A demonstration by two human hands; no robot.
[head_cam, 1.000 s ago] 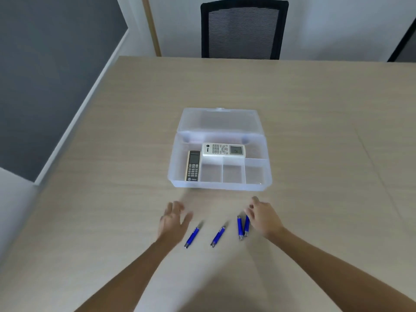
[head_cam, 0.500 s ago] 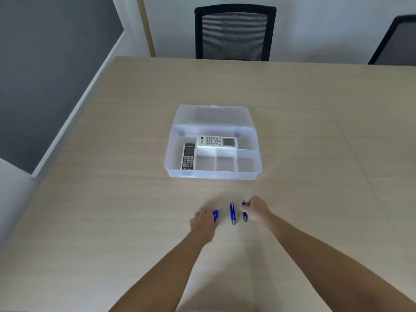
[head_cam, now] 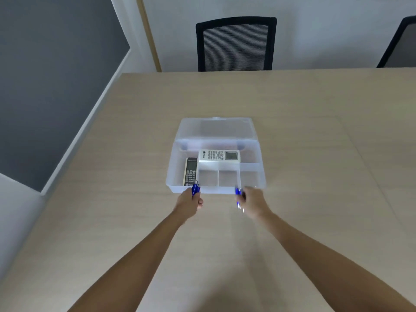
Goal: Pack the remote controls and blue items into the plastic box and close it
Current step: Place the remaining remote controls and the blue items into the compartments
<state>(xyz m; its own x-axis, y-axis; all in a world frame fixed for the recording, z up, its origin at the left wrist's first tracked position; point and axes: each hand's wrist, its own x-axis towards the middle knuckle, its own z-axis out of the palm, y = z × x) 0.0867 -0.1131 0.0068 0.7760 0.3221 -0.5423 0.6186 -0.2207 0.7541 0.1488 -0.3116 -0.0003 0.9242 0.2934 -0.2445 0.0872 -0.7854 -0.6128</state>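
Note:
A clear plastic box [head_cam: 262,174] stands open on the table, its lid [head_cam: 216,128] tipped back. A white remote [head_cam: 219,156] lies across its rear compartment and a dark remote [head_cam: 191,171] lies in the left one. The three small front compartments hold nothing. My left hand [head_cam: 190,202] is closed around blue items [head_cam: 195,189] just in front of the box's front left wall. My right hand [head_cam: 254,202] grips more blue items [head_cam: 238,192] by the front right wall. No blue item is left on the table.
The wooden table [head_cam: 315,154] stretches wide on all sides of the box. Two black mesh chairs, one [head_cam: 235,45] behind the far edge and one [head_cam: 400,45] at the far right, stand against the wall. The table's left edge drops to the floor.
Both hands have closed on the blue items, lifted them off the table and moved forward to the box's front wall. The camera has shifted closer.

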